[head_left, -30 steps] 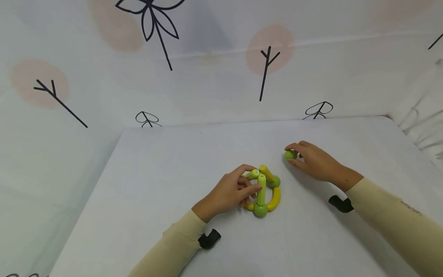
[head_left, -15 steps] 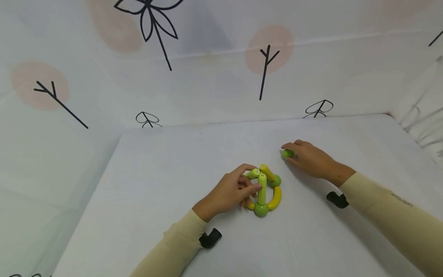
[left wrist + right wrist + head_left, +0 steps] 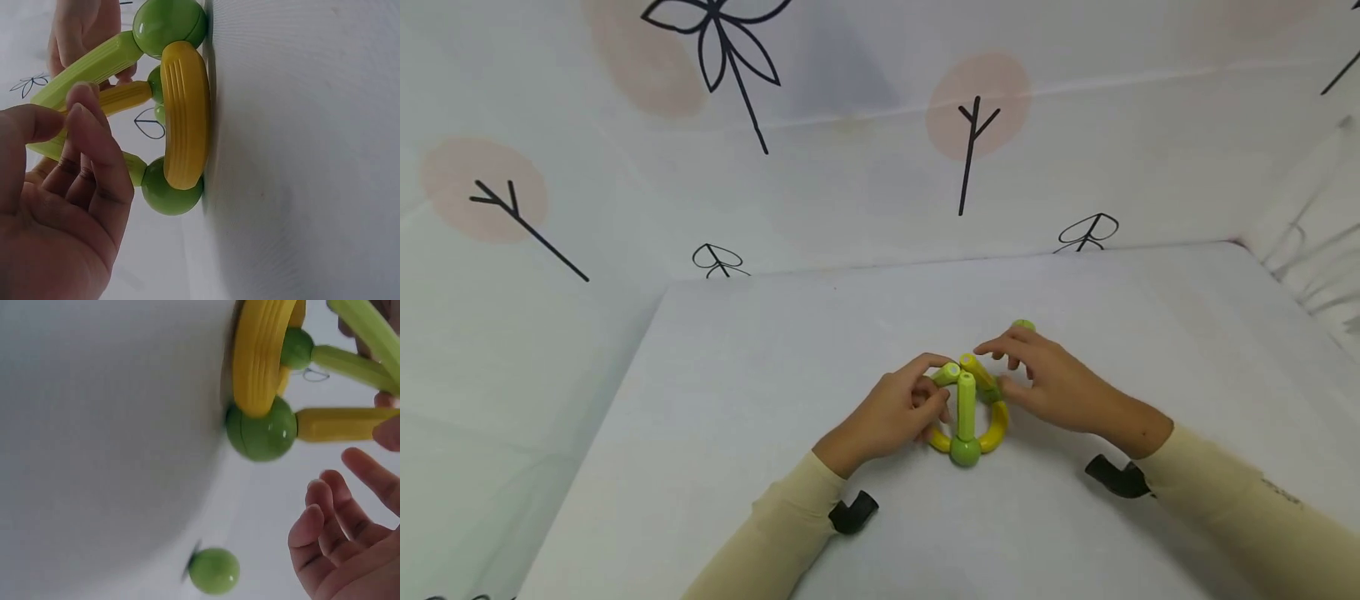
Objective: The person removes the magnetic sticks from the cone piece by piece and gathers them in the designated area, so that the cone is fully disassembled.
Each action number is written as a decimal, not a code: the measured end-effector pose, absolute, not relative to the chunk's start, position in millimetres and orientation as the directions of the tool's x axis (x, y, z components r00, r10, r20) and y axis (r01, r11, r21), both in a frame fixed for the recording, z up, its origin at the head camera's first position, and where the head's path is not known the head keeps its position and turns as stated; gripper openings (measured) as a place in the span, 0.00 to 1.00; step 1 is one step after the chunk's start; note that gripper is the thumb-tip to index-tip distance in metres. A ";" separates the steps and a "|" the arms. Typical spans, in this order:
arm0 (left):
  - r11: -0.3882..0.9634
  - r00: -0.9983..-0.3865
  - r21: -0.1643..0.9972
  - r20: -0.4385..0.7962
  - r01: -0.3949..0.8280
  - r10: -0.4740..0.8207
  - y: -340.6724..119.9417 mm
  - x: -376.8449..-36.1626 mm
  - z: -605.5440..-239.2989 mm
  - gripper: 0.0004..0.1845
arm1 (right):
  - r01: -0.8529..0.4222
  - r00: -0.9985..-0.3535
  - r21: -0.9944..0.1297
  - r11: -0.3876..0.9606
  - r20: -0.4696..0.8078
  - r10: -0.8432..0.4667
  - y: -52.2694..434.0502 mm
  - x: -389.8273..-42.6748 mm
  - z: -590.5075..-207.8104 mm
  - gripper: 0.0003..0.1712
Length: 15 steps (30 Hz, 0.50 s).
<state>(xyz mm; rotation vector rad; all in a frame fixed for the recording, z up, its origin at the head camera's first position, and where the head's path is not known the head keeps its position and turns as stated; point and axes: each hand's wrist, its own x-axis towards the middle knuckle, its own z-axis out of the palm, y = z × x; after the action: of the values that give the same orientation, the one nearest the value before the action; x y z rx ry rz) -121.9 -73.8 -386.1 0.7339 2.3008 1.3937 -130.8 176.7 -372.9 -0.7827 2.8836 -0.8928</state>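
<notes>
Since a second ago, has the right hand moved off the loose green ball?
Yes. The right hand has let go of the small loose green ball and slid left, toward the yellow-and-green rod-and-ball structure; the ball stays put on the white table.

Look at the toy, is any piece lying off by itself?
Yes. One green ball sits alone on the table, just beyond the right hand, apart from the yellow and green ring with sticks. The left hand holds the sticks. Nothing looks broken.

table (image 3: 715, 433): white, plain | walls (image 3: 850, 167): white cloth, black tree prints, pink circles | light: soft, even
</notes>
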 end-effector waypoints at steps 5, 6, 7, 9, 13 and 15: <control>0.433 -0.812 0.845 0.001 0.312 0.583 -74.6 -123.3 -384.8 0.17 | -0.463 -0.866 -0.593 0.659 0.144 -0.478 167.0 -124.6 -380.4 0.20; 0.451 -0.815 0.826 0.016 0.338 0.580 -74.7 -123.4 -384.3 0.17 | -0.470 -0.864 -0.597 0.651 0.161 -0.476 166.3 -124.1 -381.9 0.19; 0.470 -0.817 0.804 0.033 0.364 0.576 -74.7 -123.6 -383.8 0.17 | -0.475 -0.864 -0.599 0.645 0.176 -0.473 165.9 -123.8 -383.1 0.18; 0.507 -0.823 0.757 0.071 0.412 0.563 -74.3 -123.6 -384.8 0.16 | -0.480 -0.864 -0.608 0.633 0.201 -0.461 166.3 -123.5 -387.5 0.16; 0.568 -0.841 0.685 0.121 0.455 0.527 -76.1 -124.4 -385.0 0.15 | -0.473 -0.870 -0.620 0.625 0.217 -0.443 167.2 -124.1 -389.1 0.13; 0.587 -0.851 0.670 0.133 0.456 0.509 -78.3 -125.0 -385.1 0.14 | -0.468 -0.873 -0.621 0.629 0.213 -0.439 168.2 -124.9 -388.0 0.12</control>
<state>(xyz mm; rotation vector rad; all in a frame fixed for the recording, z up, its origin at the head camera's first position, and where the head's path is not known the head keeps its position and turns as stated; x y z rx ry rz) -125.0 -78.3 -385.1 0.8319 2.7327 1.1212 -124.9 168.2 -388.0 -0.7996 2.8724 -1.1129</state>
